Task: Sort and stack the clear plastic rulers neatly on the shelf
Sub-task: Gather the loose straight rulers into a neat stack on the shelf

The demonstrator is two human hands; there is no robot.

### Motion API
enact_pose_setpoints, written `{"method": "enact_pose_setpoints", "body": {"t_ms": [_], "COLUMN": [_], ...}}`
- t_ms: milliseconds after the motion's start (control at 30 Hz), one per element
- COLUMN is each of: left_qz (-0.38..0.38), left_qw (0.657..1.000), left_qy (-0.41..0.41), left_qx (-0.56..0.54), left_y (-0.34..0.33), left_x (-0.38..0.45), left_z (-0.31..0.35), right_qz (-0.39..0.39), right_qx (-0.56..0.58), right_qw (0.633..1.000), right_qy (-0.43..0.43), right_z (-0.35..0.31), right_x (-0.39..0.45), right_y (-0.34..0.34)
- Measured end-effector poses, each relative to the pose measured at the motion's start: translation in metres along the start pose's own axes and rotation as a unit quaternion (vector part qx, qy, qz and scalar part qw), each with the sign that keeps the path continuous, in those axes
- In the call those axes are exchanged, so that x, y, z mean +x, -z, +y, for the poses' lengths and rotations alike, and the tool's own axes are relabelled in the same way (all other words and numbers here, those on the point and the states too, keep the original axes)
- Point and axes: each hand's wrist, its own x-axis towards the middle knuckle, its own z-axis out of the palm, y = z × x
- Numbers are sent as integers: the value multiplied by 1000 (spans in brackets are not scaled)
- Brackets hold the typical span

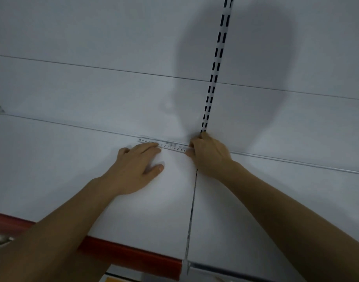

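L hand (137, 162) flat, fingers pressing rulers (168, 146); R hand (208, 154) pinching rulers' end by slotted upright (215, 64). Square edges vs back wall, press evenly.

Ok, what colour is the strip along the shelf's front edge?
Red, seen on the front strip of the white shelf in the head view, the only view.

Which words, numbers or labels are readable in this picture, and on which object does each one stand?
"4 3 2 1 0 1 2 3": scale digits on the clear plastic rulers, between the hands, seen upside down.
"8 9": near the rulers' left end; the neighbouring marks are unclear.
Small print along the rulers' far edge: too small to read.
Red shelf edge strip: no text visible.
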Motion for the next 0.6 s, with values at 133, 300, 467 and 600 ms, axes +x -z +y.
{"method": "enact_pose_setpoints", "body": {"t_ms": [133,300,467,600], "left_qz": [36,77,121,218], "left_qw": [999,996,987,965], "left_qy": [-2,-24,-85,-111], "left_qx": [-22,-37,-62,-92], "left_y": [-6,-8,-5,8], "left_x": [-1,-4,-6,-7], "left_z": [0,-2,-3,8], "right_qz": [-21,-45,49,123], "right_qx": [-14,-15,21,95], "right_qw": [1000,999,998,988], "right_qy": [-9,-11,-14,-6], "right_z": [-2,-1,1,27], "right_x": [5,7,-1,-29], "right_y": [2,6,15,26]}}
